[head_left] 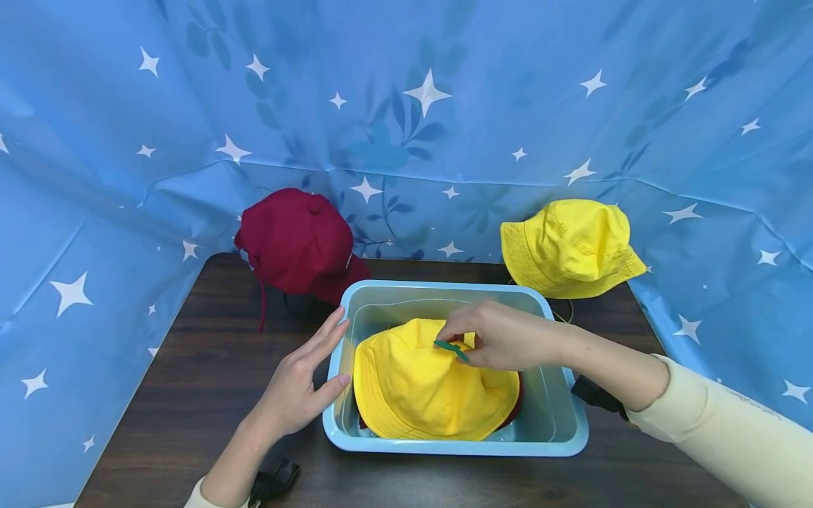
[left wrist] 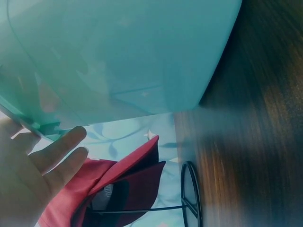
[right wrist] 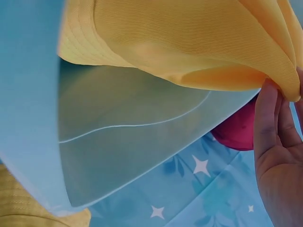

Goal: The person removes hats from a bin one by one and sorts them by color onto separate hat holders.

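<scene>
A yellow bucket hat (head_left: 432, 395) lies inside a light blue plastic bin (head_left: 457, 447), with a green leaf-shaped piece (head_left: 452, 348) on its crown. My right hand (head_left: 502, 335) reaches over the bin's right side and pinches the hat's crown near that leaf. In the right wrist view the pinched cloth (right wrist: 284, 71) draws up into a fold between thumb and fingers. My left hand (head_left: 298, 384) touches the bin's left rim with its fingers fairly straight and spread. Something dark red (head_left: 516, 406) peeks out from under the yellow hat, mostly hidden.
Behind the bin to the left, a dark red cap (head_left: 295, 243) sits on a black wire stand (left wrist: 189, 194). At the back right, another yellow bucket hat (head_left: 571, 247) is propped up. The dark wooden table (head_left: 190, 395) meets a blue star-patterned curtain (head_left: 394, 127) behind.
</scene>
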{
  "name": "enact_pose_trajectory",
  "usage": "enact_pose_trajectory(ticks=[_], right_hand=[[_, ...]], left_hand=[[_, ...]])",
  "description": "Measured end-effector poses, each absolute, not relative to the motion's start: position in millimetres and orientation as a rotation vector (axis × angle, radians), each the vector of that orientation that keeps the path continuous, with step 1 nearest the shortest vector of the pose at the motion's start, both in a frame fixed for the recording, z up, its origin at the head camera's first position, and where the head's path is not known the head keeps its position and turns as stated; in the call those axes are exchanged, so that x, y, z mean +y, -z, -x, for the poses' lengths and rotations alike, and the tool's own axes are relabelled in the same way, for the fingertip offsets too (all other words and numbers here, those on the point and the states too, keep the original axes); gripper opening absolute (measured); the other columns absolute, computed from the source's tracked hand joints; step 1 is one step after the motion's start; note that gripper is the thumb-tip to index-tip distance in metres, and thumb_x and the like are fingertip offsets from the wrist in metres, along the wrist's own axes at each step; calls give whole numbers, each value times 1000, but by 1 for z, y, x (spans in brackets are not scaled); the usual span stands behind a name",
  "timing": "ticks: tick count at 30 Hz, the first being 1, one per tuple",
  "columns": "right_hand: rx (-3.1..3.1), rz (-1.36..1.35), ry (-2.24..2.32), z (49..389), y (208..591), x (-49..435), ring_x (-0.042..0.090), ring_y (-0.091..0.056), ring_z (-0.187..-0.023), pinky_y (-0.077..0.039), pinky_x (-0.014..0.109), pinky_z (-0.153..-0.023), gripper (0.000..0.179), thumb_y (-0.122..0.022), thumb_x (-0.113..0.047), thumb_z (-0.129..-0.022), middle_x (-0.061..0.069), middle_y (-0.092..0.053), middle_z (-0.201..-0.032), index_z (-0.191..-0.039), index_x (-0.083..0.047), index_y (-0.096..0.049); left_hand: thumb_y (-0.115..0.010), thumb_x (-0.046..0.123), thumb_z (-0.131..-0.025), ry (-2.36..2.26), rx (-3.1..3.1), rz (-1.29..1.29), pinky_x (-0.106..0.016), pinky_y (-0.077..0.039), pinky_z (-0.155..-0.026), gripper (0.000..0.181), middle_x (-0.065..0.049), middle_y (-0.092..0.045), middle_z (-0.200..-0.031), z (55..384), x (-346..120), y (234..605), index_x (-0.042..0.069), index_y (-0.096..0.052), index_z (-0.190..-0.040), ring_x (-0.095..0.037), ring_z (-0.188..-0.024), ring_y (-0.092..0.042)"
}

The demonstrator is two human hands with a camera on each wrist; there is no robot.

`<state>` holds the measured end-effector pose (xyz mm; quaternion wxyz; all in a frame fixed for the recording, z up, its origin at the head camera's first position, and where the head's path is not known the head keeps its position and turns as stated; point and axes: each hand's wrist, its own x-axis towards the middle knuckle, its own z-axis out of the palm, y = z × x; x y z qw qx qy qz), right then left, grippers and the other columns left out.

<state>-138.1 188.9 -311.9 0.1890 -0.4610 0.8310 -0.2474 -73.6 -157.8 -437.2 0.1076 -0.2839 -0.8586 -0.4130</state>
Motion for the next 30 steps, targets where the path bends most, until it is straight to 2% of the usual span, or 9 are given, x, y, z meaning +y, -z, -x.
enact_pose_trajectory(ticks=[5, 12, 17, 24, 30], right_hand=[[2333, 1287, 716, 136, 308, 189, 9, -62, -93, -57, 23, -69, 35, -76, 6, -87, -7, -70, -106, -118, -10, -76], [2395, 1301, 756, 133, 298, 193, 9, -58, -80, -54, 24, -63, 37, -73, 10, -82, -11, -65, -94, -108, -16, -77], [2407, 1246, 756, 132, 288, 197, 12, -57, -78, -52, 25, -61, 39, -72, 11, -84, -12, -65, -96, -111, -18, -77], [2425, 1210, 792, 132, 272, 204, 9, -59, -80, -55, 27, -65, 43, -72, 12, -85, -10, -69, -107, -116, -17, -77], [2453, 1250, 799, 131, 262, 207, 9, -59, -78, -57, 27, -66, 39, -74, 9, -88, -11, -67, -105, -116, -18, -77]], left_hand=[[-71, 13, -92, 1225, -2525, 833, -50, -54, -99, 72, -5, -33, -170, 73, -159, 438, 3, -44, -158, -27, -148, -45], [-71, 15, -92, 1209, -2531, 845, -50, -54, -99, 72, -4, -32, -170, 74, -159, 438, 3, -44, -158, -28, -148, -46], [-71, 17, -92, 1217, -2547, 830, -51, -56, -98, 73, -4, -32, -170, 73, -158, 438, 4, -43, -159, -30, -147, -46], [-70, 19, -94, 1228, -2532, 835, -53, -55, -99, 72, -4, -32, -170, 73, -158, 440, 4, -43, -159, -30, -148, -45], [-71, 19, -94, 1241, -2535, 837, -53, -54, -99, 73, -4, -31, -171, 73, -159, 441, 3, -42, -159, -30, -148, -45]])
